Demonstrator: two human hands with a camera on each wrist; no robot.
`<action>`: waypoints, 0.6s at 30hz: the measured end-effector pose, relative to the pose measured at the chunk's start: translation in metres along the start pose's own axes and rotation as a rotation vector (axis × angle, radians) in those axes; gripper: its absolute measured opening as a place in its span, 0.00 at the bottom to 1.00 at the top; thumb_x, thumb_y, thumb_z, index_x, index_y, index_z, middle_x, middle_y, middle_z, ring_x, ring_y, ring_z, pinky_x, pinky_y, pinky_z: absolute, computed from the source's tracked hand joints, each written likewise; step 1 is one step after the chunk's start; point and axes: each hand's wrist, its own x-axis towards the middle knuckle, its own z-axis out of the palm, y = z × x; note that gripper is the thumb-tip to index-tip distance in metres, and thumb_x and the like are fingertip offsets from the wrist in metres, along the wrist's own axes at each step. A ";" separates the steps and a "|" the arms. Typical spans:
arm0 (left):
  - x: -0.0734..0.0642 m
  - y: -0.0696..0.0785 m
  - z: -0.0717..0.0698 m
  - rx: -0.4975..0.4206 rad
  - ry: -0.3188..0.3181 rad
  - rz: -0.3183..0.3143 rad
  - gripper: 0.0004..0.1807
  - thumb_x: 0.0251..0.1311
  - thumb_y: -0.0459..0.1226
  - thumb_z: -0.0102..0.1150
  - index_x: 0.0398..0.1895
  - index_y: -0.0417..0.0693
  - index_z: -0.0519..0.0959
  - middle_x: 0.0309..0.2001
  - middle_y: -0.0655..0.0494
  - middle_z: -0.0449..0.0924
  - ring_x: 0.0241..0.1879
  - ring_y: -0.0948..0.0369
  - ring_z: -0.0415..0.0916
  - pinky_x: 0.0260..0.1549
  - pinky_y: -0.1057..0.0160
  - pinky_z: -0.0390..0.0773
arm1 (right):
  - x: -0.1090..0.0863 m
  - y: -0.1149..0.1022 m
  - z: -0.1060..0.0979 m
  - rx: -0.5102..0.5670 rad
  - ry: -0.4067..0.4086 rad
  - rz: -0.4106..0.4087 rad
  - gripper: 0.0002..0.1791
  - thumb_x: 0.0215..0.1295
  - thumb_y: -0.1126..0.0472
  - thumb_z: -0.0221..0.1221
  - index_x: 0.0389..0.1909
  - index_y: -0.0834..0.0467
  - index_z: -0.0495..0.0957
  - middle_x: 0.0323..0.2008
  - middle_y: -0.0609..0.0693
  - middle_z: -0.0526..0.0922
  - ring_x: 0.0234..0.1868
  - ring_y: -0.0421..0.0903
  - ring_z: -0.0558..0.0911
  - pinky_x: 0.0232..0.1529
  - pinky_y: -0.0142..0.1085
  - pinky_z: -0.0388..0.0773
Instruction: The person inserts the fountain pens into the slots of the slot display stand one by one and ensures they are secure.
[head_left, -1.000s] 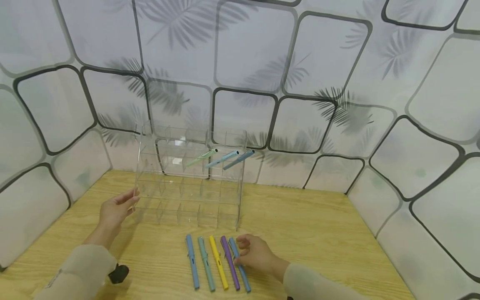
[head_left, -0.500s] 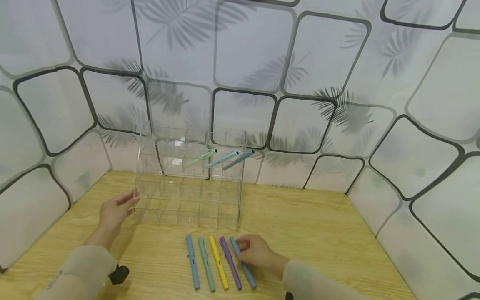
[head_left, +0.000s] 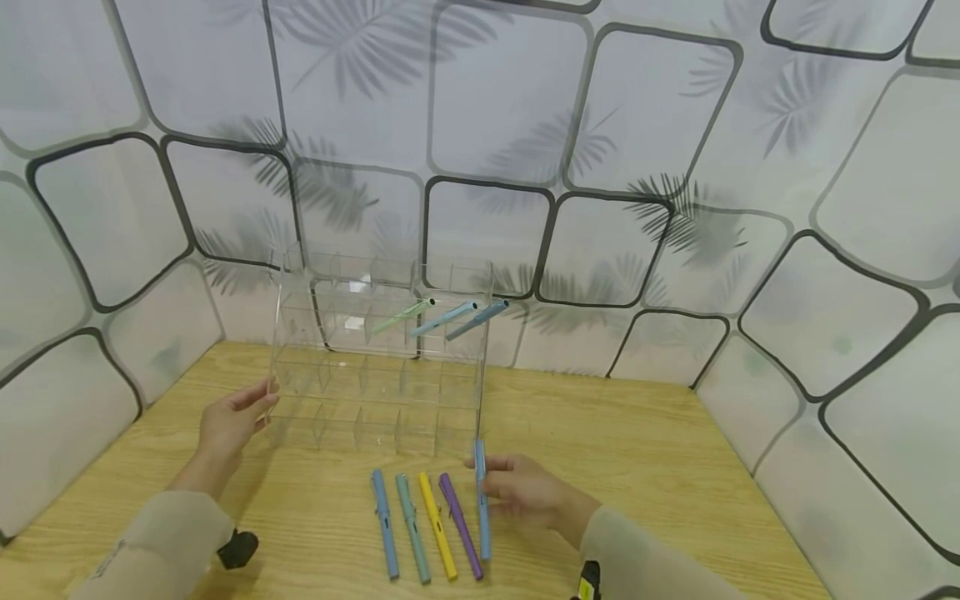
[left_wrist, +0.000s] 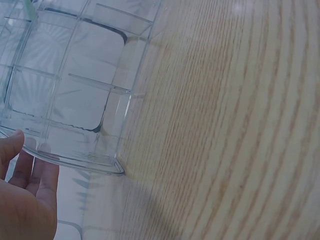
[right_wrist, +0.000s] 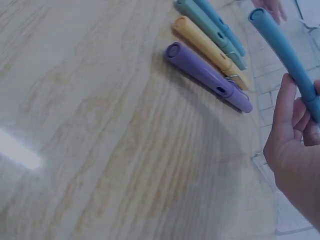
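In the head view, my right hand (head_left: 528,492) pinches a blue pen (head_left: 482,525) between thumb and fingers, raised off the table beside the row of pens. The right wrist view shows that pen's plain round end pointing away from the hand. My left hand (head_left: 232,421) grips the left side edge of a clear, tiered pen rack (head_left: 377,435), thumb on one face and fingers on the other. Lying side by side on the table are a purple pen (head_left: 462,533), a yellow pen (head_left: 438,529), a green pen (head_left: 413,529) and another blue pen (head_left: 386,529).
Three pens rest slanted in an upper tier of the rack: light green (head_left: 405,316), light blue (head_left: 446,318) and darker blue (head_left: 477,320). A patterned curtain (head_left: 510,108) encloses the wooden table (head_left: 600,433) at the back and sides.
My right hand has taken hold of the rightmost blue pen, lifted it from the table and turned it more upright in the head view. My left hand stays at the rack.
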 end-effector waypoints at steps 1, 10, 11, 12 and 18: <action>0.000 0.000 0.000 -0.004 0.001 0.001 0.24 0.65 0.38 0.59 0.62 0.41 0.70 0.44 0.77 0.78 0.35 0.83 0.73 0.39 0.76 0.79 | 0.000 -0.002 -0.001 0.024 -0.013 -0.008 0.31 0.61 0.70 0.52 0.66 0.73 0.59 0.33 0.47 0.69 0.33 0.38 0.71 0.40 0.31 0.81; 0.001 0.000 -0.001 -0.002 0.004 -0.014 0.23 0.64 0.39 0.59 0.62 0.45 0.71 0.45 0.76 0.77 0.35 0.82 0.72 0.40 0.75 0.78 | 0.004 -0.023 -0.005 0.032 0.000 -0.105 0.12 0.66 0.70 0.55 0.50 0.67 0.71 0.43 0.53 0.73 0.44 0.45 0.77 0.54 0.44 0.77; 0.001 0.000 -0.001 0.007 0.004 -0.016 0.24 0.64 0.40 0.59 0.62 0.44 0.70 0.46 0.76 0.77 0.36 0.82 0.72 0.41 0.75 0.78 | 0.005 -0.025 -0.005 0.025 0.011 -0.118 0.09 0.66 0.70 0.56 0.45 0.64 0.72 0.42 0.53 0.74 0.45 0.46 0.77 0.55 0.45 0.76; 0.001 0.000 0.000 0.013 0.004 -0.018 0.25 0.64 0.40 0.60 0.63 0.42 0.69 0.47 0.75 0.77 0.36 0.82 0.72 0.41 0.75 0.78 | 0.005 -0.027 -0.006 0.017 0.027 -0.135 0.06 0.66 0.69 0.57 0.42 0.62 0.73 0.41 0.53 0.75 0.45 0.47 0.77 0.54 0.46 0.77; 0.001 0.000 0.000 0.033 0.007 -0.023 0.28 0.64 0.41 0.59 0.64 0.38 0.66 0.49 0.73 0.76 0.37 0.82 0.71 0.42 0.75 0.78 | 0.012 -0.039 -0.006 0.023 0.155 -0.225 0.04 0.64 0.67 0.61 0.37 0.60 0.75 0.38 0.51 0.79 0.46 0.50 0.79 0.56 0.48 0.75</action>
